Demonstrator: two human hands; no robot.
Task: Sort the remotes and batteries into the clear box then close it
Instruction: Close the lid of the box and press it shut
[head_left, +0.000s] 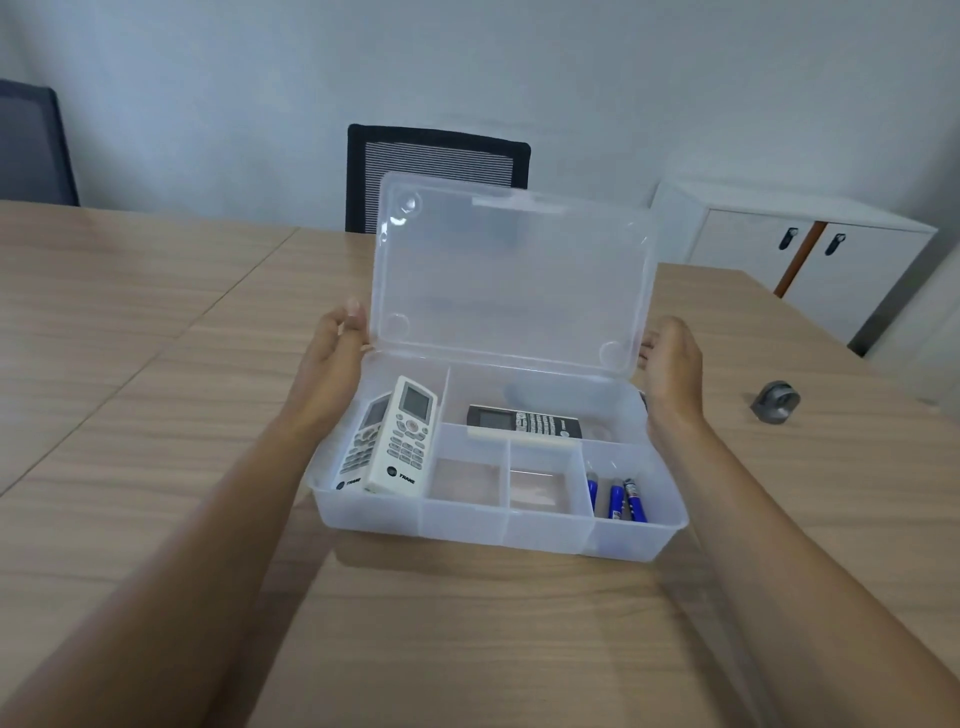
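The clear box (467, 525) sits on the table with its lid (514, 270) raised upright at the back. Two white remotes (400, 441) lie side by side in the left compartment. A dark-faced remote (524, 422) lies across the back compartment. Three blue batteries (618, 499) rest in the front right compartment. My left hand (337, 353) is at the lid's lower left edge, fingertips touching it. My right hand (670, 364) is at the lid's lower right corner, fingers curled toward it; whether it touches the lid is unclear.
The box stands on a wooden table (156, 415). A small grey round object (775, 402) lies on the table to the right. A black mesh chair (439, 176) stands behind the table, another chair (31, 150) at far left, and a white cabinet (800, 254) at right.
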